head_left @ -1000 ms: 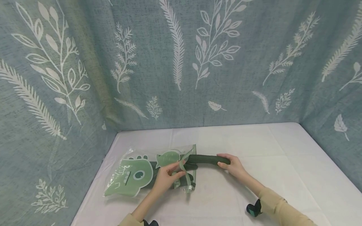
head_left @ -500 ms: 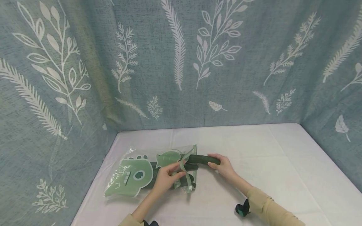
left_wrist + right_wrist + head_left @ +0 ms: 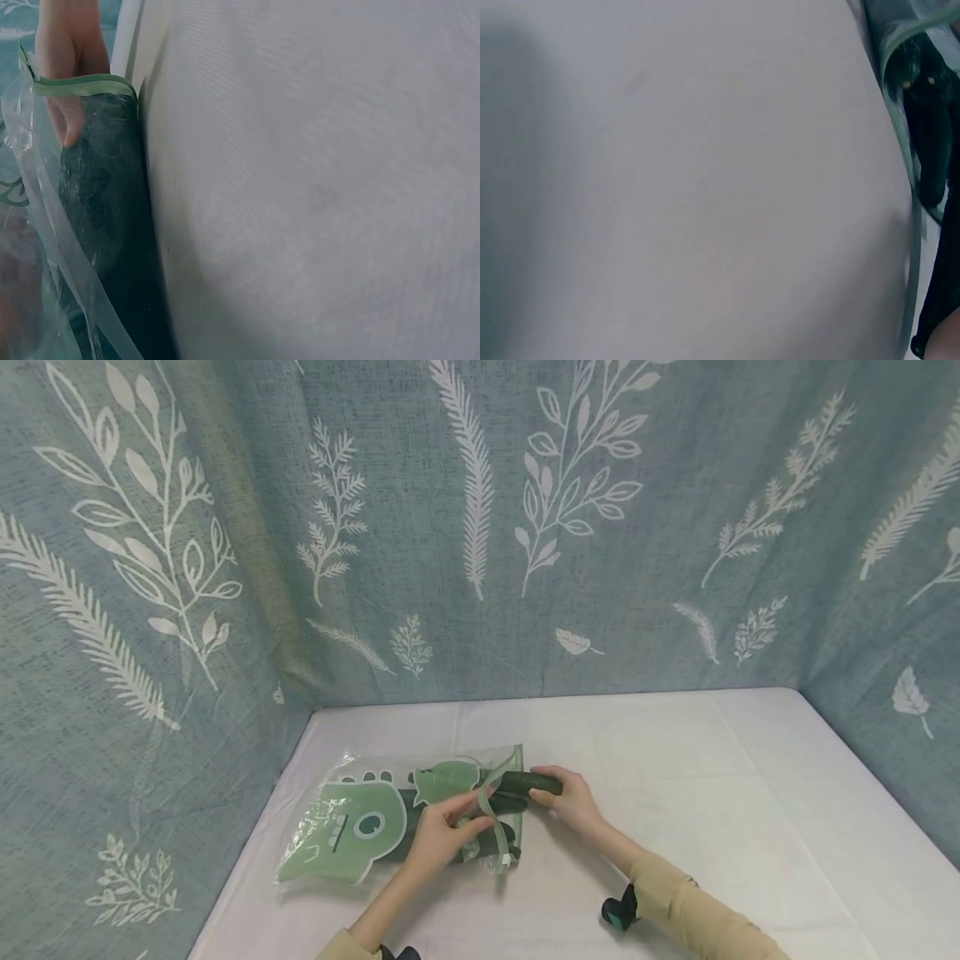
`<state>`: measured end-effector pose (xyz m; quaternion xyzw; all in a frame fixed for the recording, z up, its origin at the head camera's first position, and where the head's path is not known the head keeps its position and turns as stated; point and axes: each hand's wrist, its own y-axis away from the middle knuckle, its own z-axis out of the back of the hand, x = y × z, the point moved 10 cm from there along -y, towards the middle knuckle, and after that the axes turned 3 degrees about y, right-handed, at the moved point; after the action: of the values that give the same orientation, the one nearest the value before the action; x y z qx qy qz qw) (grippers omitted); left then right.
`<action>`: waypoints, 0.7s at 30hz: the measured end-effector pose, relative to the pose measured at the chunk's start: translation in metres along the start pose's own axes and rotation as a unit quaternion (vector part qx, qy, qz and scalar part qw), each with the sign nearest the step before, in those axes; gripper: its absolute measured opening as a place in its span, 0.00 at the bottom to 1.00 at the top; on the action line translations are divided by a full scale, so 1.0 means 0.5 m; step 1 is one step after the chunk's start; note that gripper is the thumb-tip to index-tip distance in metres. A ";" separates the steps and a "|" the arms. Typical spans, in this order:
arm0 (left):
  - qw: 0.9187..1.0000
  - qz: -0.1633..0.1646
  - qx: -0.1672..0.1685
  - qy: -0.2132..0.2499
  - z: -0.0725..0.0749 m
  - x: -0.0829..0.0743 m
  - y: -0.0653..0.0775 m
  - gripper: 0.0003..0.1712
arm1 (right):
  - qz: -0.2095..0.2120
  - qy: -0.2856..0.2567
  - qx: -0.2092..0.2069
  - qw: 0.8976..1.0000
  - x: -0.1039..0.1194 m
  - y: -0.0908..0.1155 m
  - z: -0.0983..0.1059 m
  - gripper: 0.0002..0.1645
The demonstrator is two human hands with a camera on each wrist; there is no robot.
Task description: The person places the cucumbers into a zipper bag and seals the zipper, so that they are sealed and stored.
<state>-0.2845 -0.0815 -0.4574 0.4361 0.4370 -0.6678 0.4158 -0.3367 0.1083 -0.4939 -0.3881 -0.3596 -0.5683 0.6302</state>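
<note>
A clear zip bag (image 3: 352, 839) with a green cartoon print lies on its side, its green-edged mouth facing right. My left hand (image 3: 437, 842) holds the mouth's edge between thumb and fingers, spreading it apart. My right hand (image 3: 573, 800) grips the outer end of a dark green cucumber (image 3: 517, 782), most of which is inside the bag. Other cucumbers (image 3: 501, 837) lie in the bag below it, partly covered by the print. In the right wrist view, several cucumber ends (image 3: 930, 142) show at the mouth. The left wrist view shows a long cucumber (image 3: 112, 202) through the plastic.
A white cloth (image 3: 697, 810) covers the table. Blue-green curtains (image 3: 480, 527) with white leaf prints stand behind it and at both sides. A dark wrist camera (image 3: 619, 910) sits under the right sleeve.
My right hand has moved left, sliding the cucumber further into the bag, so less of it sticks out. My left hand and the bag have stayed nearly still.
</note>
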 end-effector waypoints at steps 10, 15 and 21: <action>1.000 -0.016 0.004 0.000 -0.002 -0.006 0.000 0.25 | 0.043 0.019 0.007 0.999 0.047 0.000 -0.043 0.22; 1.000 -0.022 0.004 -0.003 -0.002 -0.006 0.000 0.25 | 0.046 0.026 0.004 0.999 0.059 -0.003 -0.057 0.21; 1.000 -0.008 -0.002 -0.003 0.000 -0.003 -0.001 0.25 | 0.059 0.033 0.006 0.998 0.078 -0.009 -0.069 0.20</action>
<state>-0.2848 -0.0812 -0.4559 0.4295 0.4402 -0.6715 0.4133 -0.3369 0.0599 -0.4739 -0.3860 -0.3186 -0.5401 0.6766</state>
